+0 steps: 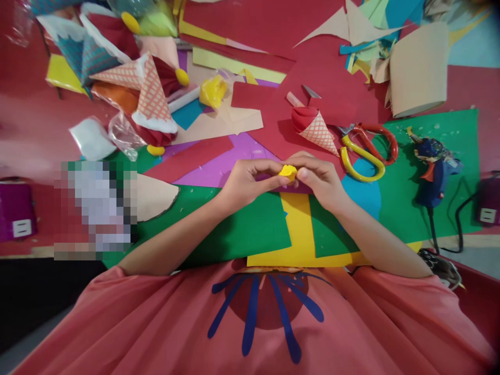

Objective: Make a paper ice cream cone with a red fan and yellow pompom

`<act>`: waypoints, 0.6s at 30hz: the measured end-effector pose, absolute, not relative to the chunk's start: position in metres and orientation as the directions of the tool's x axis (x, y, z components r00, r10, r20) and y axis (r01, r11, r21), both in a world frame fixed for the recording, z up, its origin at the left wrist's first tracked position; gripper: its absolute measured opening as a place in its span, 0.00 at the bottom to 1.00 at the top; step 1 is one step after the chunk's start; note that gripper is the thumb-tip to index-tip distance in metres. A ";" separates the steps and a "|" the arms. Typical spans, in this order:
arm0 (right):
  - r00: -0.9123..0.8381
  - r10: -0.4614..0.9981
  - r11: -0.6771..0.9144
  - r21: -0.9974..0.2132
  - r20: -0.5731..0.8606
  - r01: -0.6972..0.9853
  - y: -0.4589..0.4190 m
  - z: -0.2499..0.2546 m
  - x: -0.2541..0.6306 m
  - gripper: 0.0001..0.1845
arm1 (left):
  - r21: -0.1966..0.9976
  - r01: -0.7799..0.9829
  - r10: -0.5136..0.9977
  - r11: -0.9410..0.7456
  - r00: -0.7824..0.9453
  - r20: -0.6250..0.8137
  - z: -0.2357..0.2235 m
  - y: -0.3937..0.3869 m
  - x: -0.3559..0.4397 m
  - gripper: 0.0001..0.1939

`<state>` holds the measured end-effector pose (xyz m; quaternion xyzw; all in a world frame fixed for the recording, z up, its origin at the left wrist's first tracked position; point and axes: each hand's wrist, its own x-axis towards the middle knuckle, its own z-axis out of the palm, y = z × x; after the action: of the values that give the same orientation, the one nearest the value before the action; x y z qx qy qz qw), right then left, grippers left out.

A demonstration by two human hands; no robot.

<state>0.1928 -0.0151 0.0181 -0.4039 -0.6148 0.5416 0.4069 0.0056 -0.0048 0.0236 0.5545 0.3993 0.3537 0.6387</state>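
My left hand (250, 179) and my right hand (318, 177) meet at the middle of the table, both pinched on a small yellow paper ball (288, 171) held between their fingertips. The hands hover over green paper (242, 229) and a yellow sheet (300, 229). Just beyond them lies a paper cone (314, 126) with a red filling and a checked wrapper.
Scissors (367, 151) with red and yellow handles lie right of the cone. A blue glue gun (433, 166) with its cable rests on green paper at the right. Several finished paper cones (148, 99) and paper scraps crowd the far left and back.
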 end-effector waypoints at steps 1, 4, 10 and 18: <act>-0.350 0.935 0.085 -0.995 0.063 0.049 -0.015 0.019 0.193 0.20 | 0.990 -0.001 0.896 0.144 0.425 -0.130 0.025 -0.005 0.006 0.21; -0.306 0.948 0.120 -0.988 0.084 0.100 -0.017 0.022 0.192 0.14 | 0.984 0.043 0.889 0.174 0.424 -0.175 0.026 -0.005 0.006 0.25; -0.105 0.961 0.274 -0.936 0.256 0.220 -0.018 0.023 0.192 0.03 | 0.949 -0.047 0.838 0.310 0.485 -0.250 0.020 -0.004 0.005 0.35; -0.264 0.858 0.513 -0.726 0.441 0.457 -0.024 0.022 0.198 0.18 | 0.823 -0.273 0.771 0.498 0.573 -0.277 0.020 0.000 0.005 0.34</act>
<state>0.1980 -0.0236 0.0219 -0.4332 -0.7590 0.2359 0.4248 0.0054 0.0001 0.0196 0.3804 0.3276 0.3259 0.8011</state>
